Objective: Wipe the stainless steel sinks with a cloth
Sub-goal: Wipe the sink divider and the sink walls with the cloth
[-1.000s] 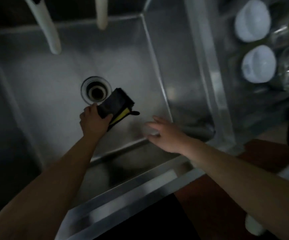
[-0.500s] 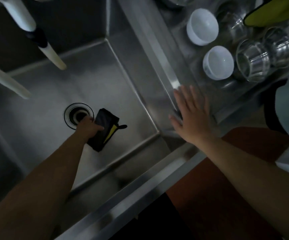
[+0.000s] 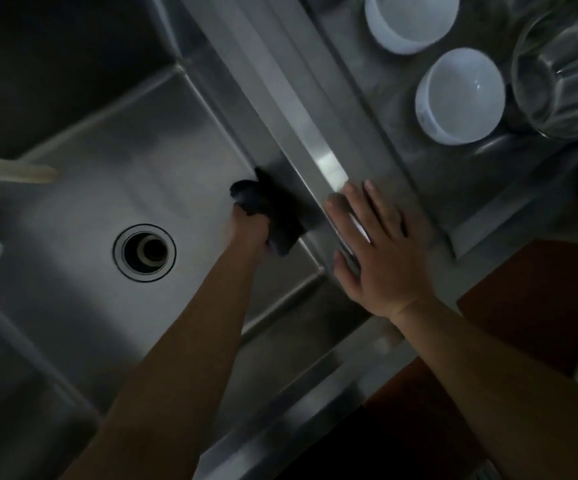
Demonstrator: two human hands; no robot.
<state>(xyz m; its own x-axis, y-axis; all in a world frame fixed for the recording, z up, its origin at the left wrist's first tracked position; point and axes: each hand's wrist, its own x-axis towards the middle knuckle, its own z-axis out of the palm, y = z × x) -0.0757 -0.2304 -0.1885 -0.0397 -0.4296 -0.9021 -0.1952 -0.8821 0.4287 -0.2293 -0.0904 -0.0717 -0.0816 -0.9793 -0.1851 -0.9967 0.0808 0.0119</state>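
Cloth [image 3: 273,216]: dark, bunched, pressed against the right wall of the sink [image 3: 183,161], near its front right corner.
Head view, left hand [image 3: 251,226]: closed around the cloth, deep in the basin; fingers mostly hidden by the fabric.
Head view, right hand [image 3: 374,247]: flat, fingers spread, holding nothing; rested on the divider rim [image 3: 301,109] just beside the cloth.
Key relation: wall ran long from the front right corner toward the back; cloth sat at its near end, so a stroke would likely go away from the body along the wall.
Nearer hand: left.
Drain [image 3: 144,252]: on the basin floor, left of the cloth, apart from it.
Right compartment: two white bowls [image 3: 460,95] and a glass [image 3: 564,71].
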